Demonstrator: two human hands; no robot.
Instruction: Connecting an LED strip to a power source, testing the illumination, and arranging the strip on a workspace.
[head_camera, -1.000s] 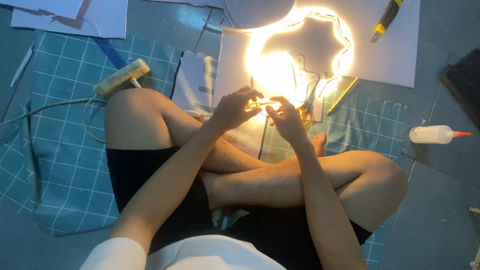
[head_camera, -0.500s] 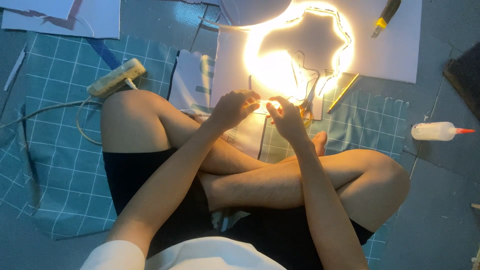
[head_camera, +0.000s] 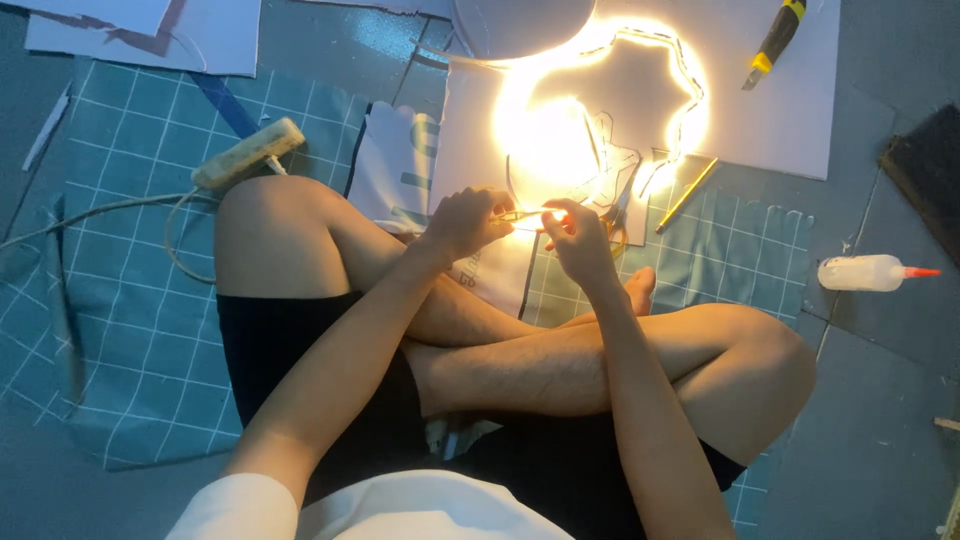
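Left hand (head_camera: 468, 222) and right hand (head_camera: 578, 238) each pinch an end of the glowing strip (head_camera: 532, 214) — above crossed legs (head_camera: 520, 360)

mat (head_camera: 130, 330): teal, white grid | light strip (head_camera: 600, 120): warm yellow | bottle (head_camera: 865, 272): white, red tip

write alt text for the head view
Seen from above, a person sits cross-legged on a grid mat, left hand and right hand pinching a glowing strip between them. A lit strip outline lies ahead.

Glowing star-shaped light sign (head_camera: 640, 110) on white board, white squeeze bottle with red tip (head_camera: 872, 272) at right
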